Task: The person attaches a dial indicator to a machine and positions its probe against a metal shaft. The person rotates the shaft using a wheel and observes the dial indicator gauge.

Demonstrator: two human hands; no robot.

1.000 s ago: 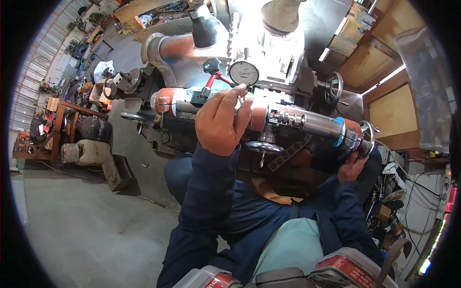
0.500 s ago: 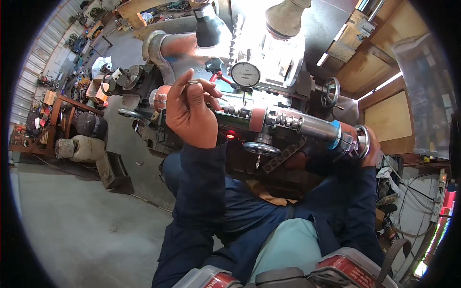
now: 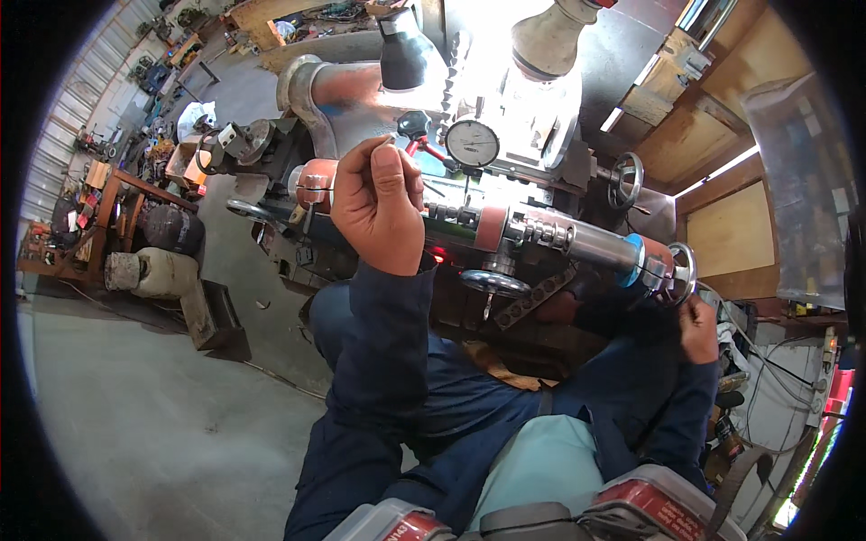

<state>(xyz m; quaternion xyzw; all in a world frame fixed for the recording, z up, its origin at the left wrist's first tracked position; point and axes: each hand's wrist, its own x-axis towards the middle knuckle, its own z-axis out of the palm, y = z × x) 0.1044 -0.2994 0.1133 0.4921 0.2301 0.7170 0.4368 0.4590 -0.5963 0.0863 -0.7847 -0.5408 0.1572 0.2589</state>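
Note:
My left hand (image 3: 379, 203) is raised in front of the left part of a grinding machine, fingers curled and thumb pressed over the index finger. Only a pale speck shows at its fingertips, too small to name. On the far right, my right hand (image 3: 699, 332) has its fingers closed at the lower rim of a chrome handwheel (image 3: 689, 272). Between the hands lies a shaft with several lobes (image 3: 546, 231), carried by a reddish-brown rest (image 3: 492, 228) and a steel cylinder (image 3: 603, 245). A round dial gauge (image 3: 472, 142) stands over the shaft, its stem pointing down.
A second handwheel (image 3: 495, 284) sits below the rest; another (image 3: 624, 180) is at the back right. A black lamp (image 3: 408, 54) and a beige lamp (image 3: 552, 41) hang over the machine. A gas cylinder (image 3: 153, 274) lies on the left floor. Wooden panels (image 3: 731, 230) stand at right.
My left fingers have curled in further, hiding the small pale piece seen earlier between thumb and index finger. My right hand has slid down along the handwheel's rim. The view has shifted slightly.

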